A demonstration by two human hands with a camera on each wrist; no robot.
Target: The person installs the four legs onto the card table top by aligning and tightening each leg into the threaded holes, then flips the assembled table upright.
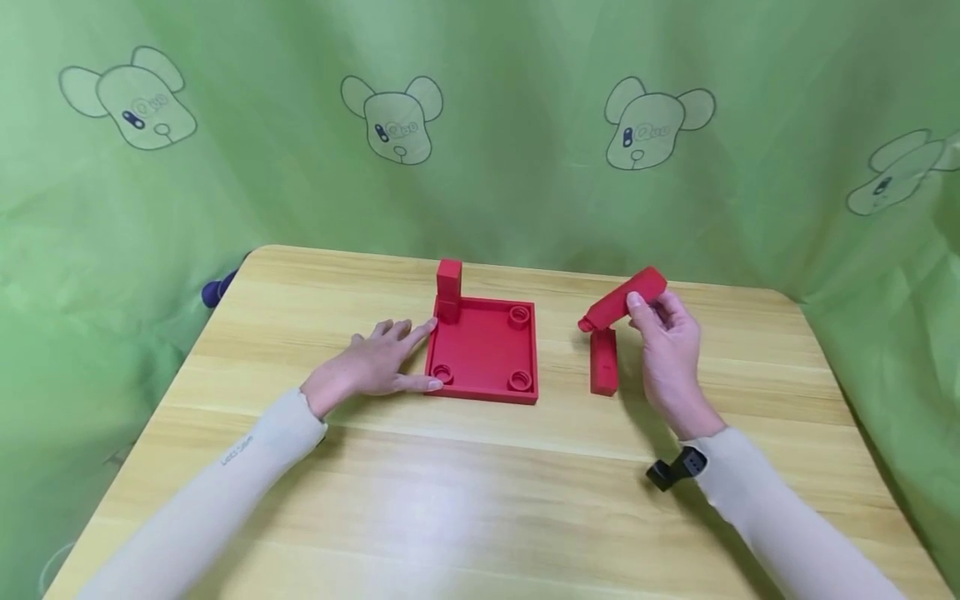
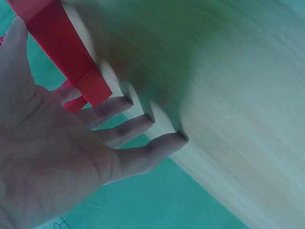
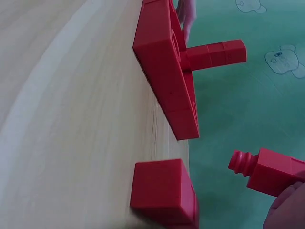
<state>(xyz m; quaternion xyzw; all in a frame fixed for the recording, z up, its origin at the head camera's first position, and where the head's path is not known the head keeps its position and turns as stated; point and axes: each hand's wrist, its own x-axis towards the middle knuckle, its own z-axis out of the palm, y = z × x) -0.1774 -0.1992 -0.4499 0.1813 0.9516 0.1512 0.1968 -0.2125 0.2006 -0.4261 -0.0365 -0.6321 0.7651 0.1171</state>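
Observation:
A shallow red square tabletop lies rim up, with one red leg standing in its far left corner. Round threaded sockets show in the other three corners. My left hand lies along the tabletop's left side, fingers spread and thumb and forefinger touching the rim. Between thumb and fingers, my right hand pinches a red table leg, tilted above the table. Its threaded end points left, free of any socket. Below it another red leg lies on the table.
The wooden table extends toward me in front of the parts. Behind it hangs a green curtain with printed mouse heads. A black strap device sits on my right wrist.

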